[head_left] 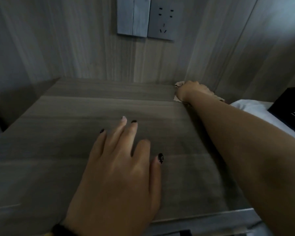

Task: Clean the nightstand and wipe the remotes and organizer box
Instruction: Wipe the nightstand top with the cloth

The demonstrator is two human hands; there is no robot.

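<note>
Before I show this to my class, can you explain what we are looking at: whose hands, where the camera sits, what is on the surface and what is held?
There is no machine: a person wears a camera on the head, looking forward and down at their own hands. This is the one view. The left hand lies flat, fingers spread, on the wooden nightstand. The right hand reaches to the far right corner and presses a crumpled cloth there. On the wall behind are a switch and a socket. To the right, white bedding carries a black box.
</note>
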